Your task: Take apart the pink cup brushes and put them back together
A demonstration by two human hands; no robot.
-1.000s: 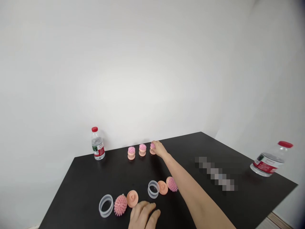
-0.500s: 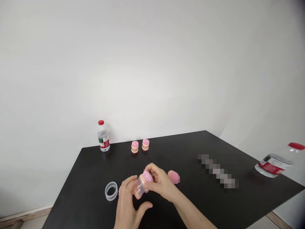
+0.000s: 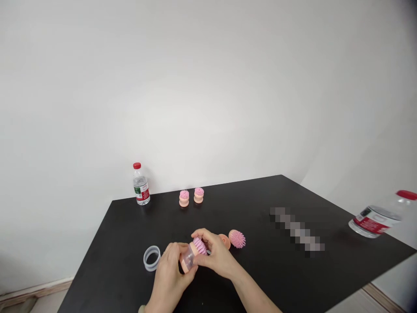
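Between my two hands is a small scrub brush [image 3: 189, 257] with pink bristles, a peach body and a clear band around its middle. It is tilted, bristles up and to the right. My left hand [image 3: 170, 271] is closed around its lower end, thumb below and fingers on top. At the bristle end, my right hand [image 3: 216, 255] grips it between thumb and fingers. Left of my left hand lies a clear plastic ring [image 3: 151, 258]. Beyond my right hand are a loose bristle head [image 3: 237, 239] on its side and a peach round part [image 3: 224, 240], partly hidden by that hand.
Two upright brushes [image 3: 184, 198] stand near the back edge of the black table [image 3: 124, 234]. A red-capped water bottle [image 3: 141, 184] is at the back left, another bottle [image 3: 374, 221] at the right edge. A pixelated strip [image 3: 296, 228] covers something on the right.
My left thumb has closed in onto the brush, where it was spread away before. My right hand has shifted slightly left, and the peach round part now shows beside it.
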